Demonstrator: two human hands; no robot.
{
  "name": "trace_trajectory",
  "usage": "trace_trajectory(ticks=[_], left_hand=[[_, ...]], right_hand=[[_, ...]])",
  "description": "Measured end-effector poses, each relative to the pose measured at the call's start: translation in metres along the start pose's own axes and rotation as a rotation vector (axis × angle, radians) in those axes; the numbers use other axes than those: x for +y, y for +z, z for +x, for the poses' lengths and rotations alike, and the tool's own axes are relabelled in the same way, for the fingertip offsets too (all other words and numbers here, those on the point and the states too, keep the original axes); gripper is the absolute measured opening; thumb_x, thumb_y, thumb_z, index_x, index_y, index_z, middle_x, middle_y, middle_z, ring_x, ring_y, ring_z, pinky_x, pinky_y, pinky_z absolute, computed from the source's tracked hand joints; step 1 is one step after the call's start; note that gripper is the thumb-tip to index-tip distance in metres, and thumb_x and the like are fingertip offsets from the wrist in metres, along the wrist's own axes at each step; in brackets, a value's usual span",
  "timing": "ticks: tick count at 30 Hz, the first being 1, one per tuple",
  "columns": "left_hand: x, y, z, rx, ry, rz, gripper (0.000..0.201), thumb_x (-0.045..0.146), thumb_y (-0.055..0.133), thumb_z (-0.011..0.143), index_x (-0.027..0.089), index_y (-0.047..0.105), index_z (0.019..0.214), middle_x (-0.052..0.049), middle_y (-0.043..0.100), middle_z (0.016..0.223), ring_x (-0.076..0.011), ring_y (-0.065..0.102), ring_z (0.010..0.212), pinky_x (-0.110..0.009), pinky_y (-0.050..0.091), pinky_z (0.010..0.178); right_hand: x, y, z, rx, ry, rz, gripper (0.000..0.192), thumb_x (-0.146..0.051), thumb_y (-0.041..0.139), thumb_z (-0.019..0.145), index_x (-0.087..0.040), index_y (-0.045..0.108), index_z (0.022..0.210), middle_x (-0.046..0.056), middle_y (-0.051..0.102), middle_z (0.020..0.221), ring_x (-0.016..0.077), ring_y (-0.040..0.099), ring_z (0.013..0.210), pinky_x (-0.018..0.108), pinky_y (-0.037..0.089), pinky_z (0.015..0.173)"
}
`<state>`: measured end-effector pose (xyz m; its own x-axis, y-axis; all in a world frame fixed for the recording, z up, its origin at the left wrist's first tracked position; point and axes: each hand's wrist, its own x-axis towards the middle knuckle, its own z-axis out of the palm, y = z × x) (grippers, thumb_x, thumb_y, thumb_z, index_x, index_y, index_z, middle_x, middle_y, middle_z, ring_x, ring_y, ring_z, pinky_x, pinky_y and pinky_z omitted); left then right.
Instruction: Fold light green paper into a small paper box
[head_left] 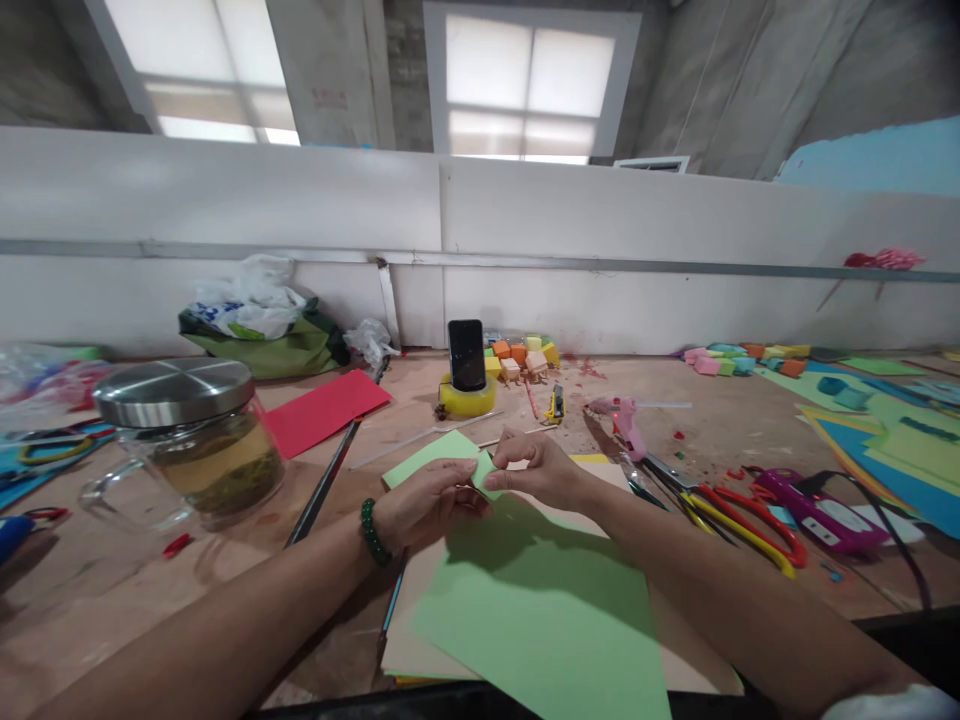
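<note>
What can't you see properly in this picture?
- Head view: the left hand and right hand pinch a small green paper piece; fingers hide the pinched part.
- Large green sheet: cut off by the bottom edge.
- Glass jar: contents blurred.
- Phone: screen dark, too small.

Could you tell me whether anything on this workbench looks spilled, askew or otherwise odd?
Red flecks lie scattered on the table near the foam blocks, like scraps or spatter. A phone stands upright in a yellow tape roll. Both hands pinch green paper.
</note>
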<state>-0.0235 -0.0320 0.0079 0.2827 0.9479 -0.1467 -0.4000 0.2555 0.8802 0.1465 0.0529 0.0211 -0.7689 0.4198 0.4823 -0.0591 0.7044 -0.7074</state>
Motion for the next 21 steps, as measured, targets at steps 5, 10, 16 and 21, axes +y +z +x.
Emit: trace_trajectory(ticks=[5, 10, 16, 21], left_hand=[[0.002, -0.001, -0.001, 0.012, 0.04, -0.005, 0.031, 0.039, 0.08, 0.068, 0.014, 0.064, 0.078, -0.003, 0.065, 0.074, -0.014, 0.063, 0.068, -0.026, 0.049, 0.068], [0.009, 0.001, 0.0, 0.124, 0.299, 0.12, 0.043, 0.028, 0.083, 0.064, 0.02, 0.063, 0.101, -0.003, 0.065, 0.099, -0.0156, 0.06, 0.089, -0.026, 0.048, 0.078], [0.004, 0.0, 0.004, 0.264, 0.557, 0.283, 0.04, 0.028, 0.083, 0.063, 0.02, 0.052, 0.087, 0.001, 0.063, 0.088, -0.0159, 0.059, 0.087, -0.027, 0.046, 0.078], [-0.001, 0.003, 0.004, 0.223, 0.565, 0.387, 0.04, 0.027, 0.082, 0.063, 0.021, 0.047, 0.082, 0.002, 0.059, 0.086, -0.015, 0.058, 0.082, -0.026, 0.047, 0.074]], right_hand=[[0.003, 0.001, -0.001, 0.074, -0.042, -0.051, 0.038, -0.054, 0.066, 0.079, -0.018, 0.067, 0.068, 0.001, 0.063, 0.064, 0.0155, 0.055, 0.069, 0.029, 0.045, 0.067], [0.011, -0.002, -0.001, 0.41, 0.011, 0.019, 0.035, -0.051, 0.061, 0.084, -0.019, 0.063, 0.099, 0.006, 0.065, 0.092, 0.0167, 0.059, 0.081, 0.031, 0.049, 0.073], [0.015, 0.006, 0.0, 0.278, 0.073, 0.26, 0.038, -0.049, 0.065, 0.081, -0.017, 0.062, 0.101, 0.006, 0.066, 0.093, 0.0145, 0.062, 0.075, 0.03, 0.053, 0.07], [0.02, 0.012, 0.001, 0.225, 0.055, 0.271, 0.035, -0.048, 0.066, 0.08, -0.018, 0.068, 0.097, 0.006, 0.069, 0.09, 0.0163, 0.064, 0.078, 0.032, 0.054, 0.075]])
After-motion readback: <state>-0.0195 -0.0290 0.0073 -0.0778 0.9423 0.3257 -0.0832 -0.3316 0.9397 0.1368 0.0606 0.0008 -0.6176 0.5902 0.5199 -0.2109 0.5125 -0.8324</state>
